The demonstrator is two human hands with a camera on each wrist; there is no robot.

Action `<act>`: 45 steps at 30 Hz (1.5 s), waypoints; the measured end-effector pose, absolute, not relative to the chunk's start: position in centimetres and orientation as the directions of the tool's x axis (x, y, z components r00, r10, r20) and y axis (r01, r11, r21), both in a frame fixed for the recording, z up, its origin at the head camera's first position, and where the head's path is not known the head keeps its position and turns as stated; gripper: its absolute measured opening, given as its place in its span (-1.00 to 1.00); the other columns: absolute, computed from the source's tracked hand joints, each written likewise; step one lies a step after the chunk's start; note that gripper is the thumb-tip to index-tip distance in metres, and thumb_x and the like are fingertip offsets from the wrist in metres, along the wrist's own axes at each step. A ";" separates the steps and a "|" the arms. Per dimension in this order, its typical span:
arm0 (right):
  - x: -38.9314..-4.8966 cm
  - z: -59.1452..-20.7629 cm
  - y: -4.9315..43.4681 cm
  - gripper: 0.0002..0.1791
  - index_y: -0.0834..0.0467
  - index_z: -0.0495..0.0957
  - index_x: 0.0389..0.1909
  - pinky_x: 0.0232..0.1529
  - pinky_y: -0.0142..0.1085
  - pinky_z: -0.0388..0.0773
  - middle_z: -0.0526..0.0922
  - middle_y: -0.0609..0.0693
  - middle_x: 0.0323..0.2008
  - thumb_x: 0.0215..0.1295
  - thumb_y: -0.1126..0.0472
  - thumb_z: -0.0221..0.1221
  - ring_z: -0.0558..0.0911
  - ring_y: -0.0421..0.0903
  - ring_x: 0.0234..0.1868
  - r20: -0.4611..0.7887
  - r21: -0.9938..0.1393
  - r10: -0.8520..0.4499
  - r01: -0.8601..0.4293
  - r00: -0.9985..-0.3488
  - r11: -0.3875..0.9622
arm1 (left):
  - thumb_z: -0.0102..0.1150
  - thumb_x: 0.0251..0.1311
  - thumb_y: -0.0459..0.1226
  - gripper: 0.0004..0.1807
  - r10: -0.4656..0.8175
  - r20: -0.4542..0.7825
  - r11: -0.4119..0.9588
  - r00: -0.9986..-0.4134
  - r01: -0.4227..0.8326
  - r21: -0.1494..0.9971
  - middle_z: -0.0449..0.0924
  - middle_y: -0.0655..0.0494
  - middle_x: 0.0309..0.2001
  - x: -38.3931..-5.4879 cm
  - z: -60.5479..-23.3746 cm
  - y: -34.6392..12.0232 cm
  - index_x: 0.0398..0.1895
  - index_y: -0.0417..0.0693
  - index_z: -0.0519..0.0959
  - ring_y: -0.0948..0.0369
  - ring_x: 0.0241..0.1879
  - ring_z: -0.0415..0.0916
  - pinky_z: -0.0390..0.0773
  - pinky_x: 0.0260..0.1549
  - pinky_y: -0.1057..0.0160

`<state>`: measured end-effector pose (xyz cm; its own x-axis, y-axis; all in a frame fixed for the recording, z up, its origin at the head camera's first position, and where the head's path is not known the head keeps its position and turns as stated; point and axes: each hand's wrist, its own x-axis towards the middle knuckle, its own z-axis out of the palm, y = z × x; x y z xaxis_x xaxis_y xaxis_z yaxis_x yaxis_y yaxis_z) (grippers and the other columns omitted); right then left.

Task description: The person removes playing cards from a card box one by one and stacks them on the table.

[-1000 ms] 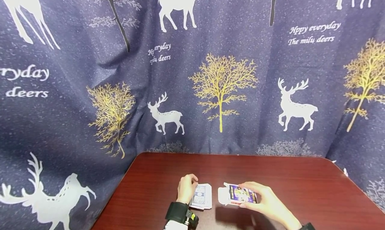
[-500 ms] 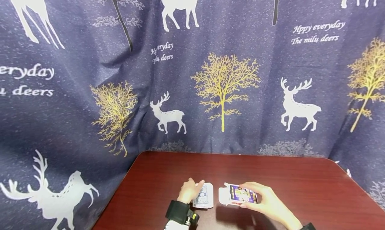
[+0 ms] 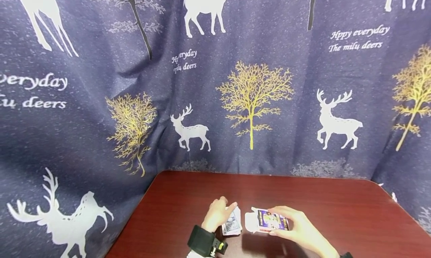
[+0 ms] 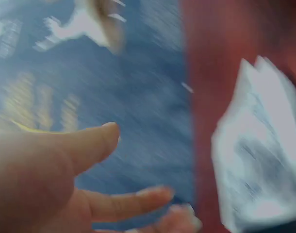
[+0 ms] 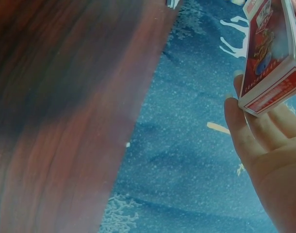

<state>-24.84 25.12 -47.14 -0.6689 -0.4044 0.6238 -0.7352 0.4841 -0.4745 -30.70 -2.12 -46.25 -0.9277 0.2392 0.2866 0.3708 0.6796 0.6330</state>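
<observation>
A loosely squared stack of playing cards (image 3: pixel 232 223), pale patterned backs up, lies on the table. Over its left edge is my left hand (image 3: pixel 216 214), fingers extended and thumb apart, overlapping the stack in the head view. In the left wrist view the blurred cards (image 4: pixel 257 160) show to the right, apart from the spread fingers (image 4: pixel 133 203). To the right of the stack, my right hand (image 3: pixel 293 226) grips a purple-fronted playing card box (image 3: pixel 271 219) between thumb and fingers. The box's white flap stands open toward the cards. Its red side shows in the right wrist view.
The table (image 3: pixel 188 187) has a dark red wood-look top with rounded far corners. Behind it and at the left hangs a blue cloth (image 3: pixel 286 157) printed with deer and trees. A black wrist strap (image 3: pixel 202 240) with a small camera sits on the left wrist.
My left hand has uncurled, its fingers now straighter, and has shifted slightly right along with the card stack. The right hand keeps its hold on the card box.
</observation>
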 end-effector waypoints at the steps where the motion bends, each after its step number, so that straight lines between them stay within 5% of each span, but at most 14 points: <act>1: -24.8 -47.0 25.1 -0.45 0.01 0.58 0.06 -0.18 -0.54 0.44 0.67 -0.15 -0.08 -0.03 0.10 0.46 0.59 -0.33 -0.19 0.622 -0.480 -0.399 -0.730 -0.674 0.486 | 0.21 0.17 -0.07 -0.64 0.284 0.293 0.643 -0.913 0.408 0.648 0.62 -0.09 -0.45 -30.3 -45.7 -1.9 -0.41 -0.25 0.56 0.06 -0.41 0.55 0.49 -0.38 0.14; 4: -24.6 -46.6 24.9 -0.44 0.02 0.58 0.07 -0.21 -0.54 0.46 0.67 -0.15 -0.07 -0.04 0.09 0.46 0.60 -0.32 -0.20 0.627 -0.477 -0.393 -0.731 -0.672 0.488 | 0.23 0.13 -0.13 -0.77 0.429 0.272 0.507 -0.862 0.478 0.717 0.55 0.22 -0.55 -29.1 -44.3 -0.8 -0.47 -0.12 0.64 0.37 -0.52 0.39 0.36 -0.48 0.40; 7: -24.5 -46.1 24.7 -0.42 0.00 0.57 0.08 -0.23 -0.54 0.46 0.67 -0.15 -0.07 -0.04 0.08 0.47 0.58 -0.34 -0.20 0.633 -0.446 -0.397 -0.732 -0.664 0.515 | 0.26 0.09 -0.22 -0.85 0.521 0.227 0.401 -0.822 0.471 0.786 0.40 0.33 -0.63 -28.1 -43.5 0.3 -0.52 -0.12 0.64 0.47 -0.58 0.26 0.25 -0.54 0.48; 14: -24.1 -46.1 24.1 -0.41 0.00 0.57 0.08 -0.21 -0.51 0.48 0.67 -0.15 -0.07 -0.05 0.07 0.47 0.60 -0.31 -0.19 0.606 -0.466 -0.414 -0.725 -0.679 0.507 | 0.15 0.16 -0.34 -0.74 0.559 0.188 0.359 -0.807 0.440 0.823 0.20 0.33 -0.70 -27.0 -43.7 1.1 -0.67 -0.17 0.46 0.43 -0.67 0.14 0.13 -0.63 0.46; 18: -23.8 -46.7 23.9 -0.40 -0.01 0.57 0.08 -0.20 -0.52 0.45 0.67 -0.15 -0.06 -0.05 0.05 0.47 0.57 -0.32 -0.18 0.604 -0.452 -0.409 -0.717 -0.684 0.531 | 0.02 0.17 -0.41 -0.82 0.559 0.207 0.340 -0.803 0.449 0.826 0.35 0.24 -0.61 -26.9 -44.4 0.6 -0.58 -0.21 0.51 0.44 -0.60 0.22 0.21 -0.58 0.49; 24: -23.6 -46.9 24.2 -0.39 -0.01 0.56 0.10 -0.16 -0.52 0.46 0.65 -0.18 -0.03 -0.04 0.03 0.47 0.57 -0.34 -0.14 0.568 -0.459 -0.417 -0.694 -0.710 0.555 | 0.21 0.13 -0.41 -0.92 0.505 0.170 0.301 -0.846 0.357 0.884 0.56 0.07 -0.46 -26.7 -45.2 0.4 -0.31 -0.22 0.58 0.42 -0.52 0.40 0.42 -0.53 0.46; 33: -25.9 -42.6 24.5 -0.31 -0.06 0.54 0.15 -0.08 -0.53 0.43 0.63 -0.16 0.03 -0.11 0.07 0.51 0.56 -0.34 -0.04 0.580 -0.460 -0.368 -0.665 -0.726 0.588 | 0.17 0.10 -0.39 -0.81 0.468 0.168 0.364 -0.868 0.362 0.858 0.44 0.22 -0.75 -29.3 -42.0 1.3 -0.64 -0.23 0.56 0.34 -0.75 0.37 0.34 -0.69 0.45; 45: -26.5 -41.9 23.5 -0.35 -0.07 0.55 0.14 -0.04 -0.57 0.38 0.62 -0.16 0.05 -0.07 0.16 0.49 0.51 -0.37 0.01 0.551 -0.527 -0.359 -0.648 -0.753 0.550 | 0.11 0.17 -0.42 -0.85 0.466 0.143 0.175 -0.873 0.250 0.952 0.48 0.16 -0.65 -29.9 -42.7 -0.1 -0.42 -0.41 0.59 0.32 -0.67 0.44 0.44 -0.62 0.43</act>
<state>-26.52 23.46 -41.87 -0.7530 -0.3594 0.5511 -0.6480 0.5503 -0.5266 -29.93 -0.08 -42.69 -0.8730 0.4662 0.1434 0.2501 0.1755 0.9522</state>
